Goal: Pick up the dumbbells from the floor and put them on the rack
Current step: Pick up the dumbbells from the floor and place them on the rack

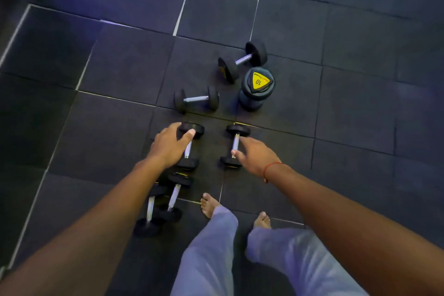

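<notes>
Left hand (169, 144) and right hand (255, 155), fingers released, hover over two small black dumbbells with steel handles (236, 144) on the dark rubber floor (348, 103).

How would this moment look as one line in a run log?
left hand open over small black chrome-handled dumbbell | right hand open beside matching dumbbell | neither lifted | rack unseen

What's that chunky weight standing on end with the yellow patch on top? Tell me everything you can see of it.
It is a dumbbell standing upright on one end on the dark rubber floor tiles. Its two round heads look grey-blue and rubbery; the handle between them is hidden. The top face carries a yellow, rounded-triangle label marked 10. Neither hand touches it. It stands close to a lying black dumbbell with a metal handle; contact is unclear.
</notes>
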